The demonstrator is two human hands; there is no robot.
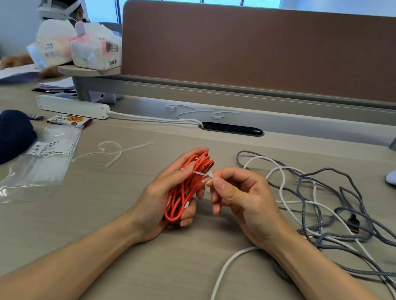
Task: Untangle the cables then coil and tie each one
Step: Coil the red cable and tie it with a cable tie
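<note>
Tying step: grips coiled orange cable (186, 191) in left hand (157, 195) over the near-centre surface (174, 273), pinches thin white plastic zip tie (200, 173) around it with right hand (243, 199). Next, likely: pull tie snug.

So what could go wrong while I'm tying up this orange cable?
Your left hand has its thumb by the zip tie, so it might get pinched when the right hand pulls tight. Lower loops of the orange cable hang loose and could slip out. Your right forearm lies across the white cable and may drag it.
</note>
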